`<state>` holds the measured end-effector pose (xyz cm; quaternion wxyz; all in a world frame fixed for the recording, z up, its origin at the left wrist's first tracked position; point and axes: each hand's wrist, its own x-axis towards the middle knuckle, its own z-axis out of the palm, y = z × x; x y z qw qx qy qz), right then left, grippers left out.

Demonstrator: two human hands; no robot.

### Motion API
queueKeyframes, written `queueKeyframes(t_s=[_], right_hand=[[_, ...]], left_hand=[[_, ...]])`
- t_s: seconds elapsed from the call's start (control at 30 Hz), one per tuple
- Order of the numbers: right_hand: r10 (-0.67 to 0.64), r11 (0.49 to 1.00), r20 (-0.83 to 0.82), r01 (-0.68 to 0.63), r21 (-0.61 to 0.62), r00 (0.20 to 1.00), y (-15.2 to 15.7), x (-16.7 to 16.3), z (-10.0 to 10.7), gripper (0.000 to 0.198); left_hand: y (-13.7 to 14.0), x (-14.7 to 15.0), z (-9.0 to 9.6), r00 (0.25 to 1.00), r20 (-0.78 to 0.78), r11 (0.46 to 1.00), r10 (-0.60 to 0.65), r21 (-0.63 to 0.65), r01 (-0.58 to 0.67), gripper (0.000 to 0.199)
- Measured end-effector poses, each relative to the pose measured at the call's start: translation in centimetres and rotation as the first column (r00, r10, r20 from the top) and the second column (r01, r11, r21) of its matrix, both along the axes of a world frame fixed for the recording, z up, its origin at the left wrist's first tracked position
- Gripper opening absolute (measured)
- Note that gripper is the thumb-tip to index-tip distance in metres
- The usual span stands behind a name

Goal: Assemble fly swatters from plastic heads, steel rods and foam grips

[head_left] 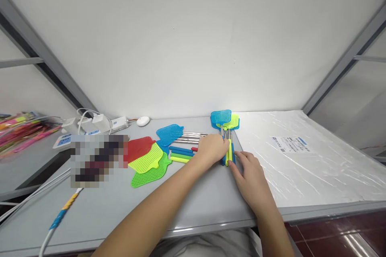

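Note:
My left hand [212, 147] is closed at a small pile of fly swatters, its fingers on the shaft of the one with a blue head [221, 117]. Beneath it lies a yellow-green swatter head [232, 121]. The blue and yellow-green handles [230, 153] point toward me, side by side. Against their right side rests my right hand [249, 174], thumb and fingers apart. Left of my hands lie loose swatter heads: blue [169, 132], red [139, 148], yellow [147, 158] and green [152, 172]. Metal rods [193, 136] and coloured grips [181, 151] lie near my left forearm.
A white plastic-wrapped board [313, 172] with a label covers the right of the grey table [211, 204]. At left are a power strip [62, 141] with chargers, a blurred-out object [98, 160], a cable [62, 213] and a round white device [142, 121]. A white wall stands behind.

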<state>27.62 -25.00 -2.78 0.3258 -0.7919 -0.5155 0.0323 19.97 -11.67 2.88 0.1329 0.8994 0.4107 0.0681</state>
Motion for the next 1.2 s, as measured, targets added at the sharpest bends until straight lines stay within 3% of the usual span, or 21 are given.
queueKeyframes(t_s=[0.37, 0.6, 0.73, 0.87, 1.03, 1.2], right_hand=[[0.008, 0.998, 0.076, -0.002, -0.070, 0.997, 0.2, 0.1, -0.1, 0.043], [0.013, 0.997, 0.083, -0.007, -0.079, 0.996, 0.1, 0.1, -0.1, 0.049], [0.022, 0.997, 0.090, -0.015, -0.073, 0.996, 0.1, 0.1, -0.3, 0.050], [0.015, 0.998, 0.090, -0.009, -0.065, 0.996, 0.2, 0.2, -0.3, 0.049], [0.026, 0.998, 0.085, -0.021, -0.061, 0.996, 0.3, 0.4, -0.6, 0.046], [0.044, 0.998, 0.055, -0.042, -0.042, 0.998, 0.4, 0.7, -0.8, 0.038]], left_hand=[[0.2, 1.6, -1.5, 0.992, -0.118, 0.999, -0.037, 0.030, 0.041, 0.042], [-0.5, 0.4, -1.6, 0.993, -0.093, 0.985, -0.077, 0.149, 0.090, 0.047], [-1.3, -1.7, -1.1, 0.987, -0.040, 0.958, -0.155, 0.239, 0.160, 0.041], [-1.5, -3.9, -1.2, 0.939, 0.021, 0.906, -0.342, 0.273, 0.324, 0.039], [-1.0, -4.9, -2.3, 0.888, 0.051, 0.872, -0.458, 0.220, 0.437, 0.062], [-0.4, -4.6, -2.8, 0.867, 0.030, 0.857, -0.498, 0.169, 0.486, 0.066]])
